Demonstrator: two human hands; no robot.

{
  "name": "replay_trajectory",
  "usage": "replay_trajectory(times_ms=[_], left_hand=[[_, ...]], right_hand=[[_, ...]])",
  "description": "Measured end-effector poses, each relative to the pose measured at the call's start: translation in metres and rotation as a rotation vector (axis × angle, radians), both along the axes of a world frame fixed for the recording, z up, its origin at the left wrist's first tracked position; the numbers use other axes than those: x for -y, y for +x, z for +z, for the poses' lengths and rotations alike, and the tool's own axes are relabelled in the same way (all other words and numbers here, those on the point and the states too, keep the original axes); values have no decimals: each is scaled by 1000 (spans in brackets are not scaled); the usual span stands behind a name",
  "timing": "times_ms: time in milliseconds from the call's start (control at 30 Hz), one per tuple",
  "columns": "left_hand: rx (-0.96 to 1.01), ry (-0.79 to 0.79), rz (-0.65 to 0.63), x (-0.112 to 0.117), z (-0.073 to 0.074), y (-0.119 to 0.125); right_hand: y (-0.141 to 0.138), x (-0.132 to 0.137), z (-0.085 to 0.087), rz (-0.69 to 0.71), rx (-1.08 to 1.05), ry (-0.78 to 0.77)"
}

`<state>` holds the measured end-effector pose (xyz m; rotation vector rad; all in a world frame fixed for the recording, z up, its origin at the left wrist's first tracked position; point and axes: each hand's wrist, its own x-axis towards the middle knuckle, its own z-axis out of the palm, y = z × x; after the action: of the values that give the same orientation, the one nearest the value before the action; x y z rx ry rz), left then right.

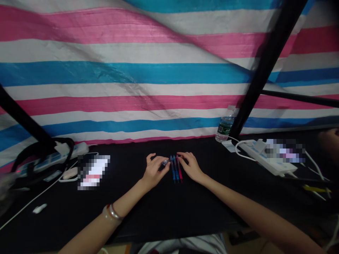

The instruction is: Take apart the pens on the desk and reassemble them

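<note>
Side by side on the black tabletop (164, 211) lie two blue pens (173, 170) and a pink pen (180, 173), lengthwise toward me. My left hand (155, 171) is just left of them, thumb and fingers closed around a small clear, purplish thing (165, 162) whose kind I cannot make out. From the right, my right hand (191, 167) has its thumb and forefinger at the far end of the pink pen, closed on it. Two bangles (113, 212) circle my left wrist.
At left are a power strip (79, 151), cables, a blurred-out phone (94, 173) and a small white object (40, 208). A water bottle (224, 125) and another power strip (270, 158) stand at right, near a black post (261, 70). Another person's hand (329, 141) shows at the right edge.
</note>
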<state>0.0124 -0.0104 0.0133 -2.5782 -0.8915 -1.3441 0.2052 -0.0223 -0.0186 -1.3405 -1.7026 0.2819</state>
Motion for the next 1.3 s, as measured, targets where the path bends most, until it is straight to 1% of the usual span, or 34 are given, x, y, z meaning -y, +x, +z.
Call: replay_trajectory(times_ms=[67,167,267,333,400,467,533,633,733,900,1033,1100,1300], left_hand=[[39,7,-63,-1,1,0],[98,-5,-198,-2,2,2],[134,-74,-286,-3,1,4],[162,-148,-297,-4,0,4],[195,-236,-286,-4,0,4],[231,-336,-273,-6,0,4],[271,-445,-267,-7,1,3],[337,-591,-262,-9,3,3],[372,-660,-250,-9,4,5],[350,-651,-213,-13,0,6],[288,-608,-139,-18,-3,5],[219,-565,-109,-18,-3,4],[-82,-392,-9,-14,-2,2]], right_hand=[[0,0,1,23,-36,12],[0,0,2,54,-118,12],[-1,1,4,75,-238,-2],[-2,2,6,113,-348,-26],[-3,1,7,182,-480,-65],[-5,0,7,256,-611,-130],[-6,-2,6,290,-726,-195],[-5,-6,3,255,-844,-245],[-2,-11,0,207,-894,-258],[-1,-15,-2,195,-919,-262],[-3,-14,-3,132,-859,-251],[-4,-14,-4,111,-833,-252],[-2,-13,-6,85,-781,-235]])
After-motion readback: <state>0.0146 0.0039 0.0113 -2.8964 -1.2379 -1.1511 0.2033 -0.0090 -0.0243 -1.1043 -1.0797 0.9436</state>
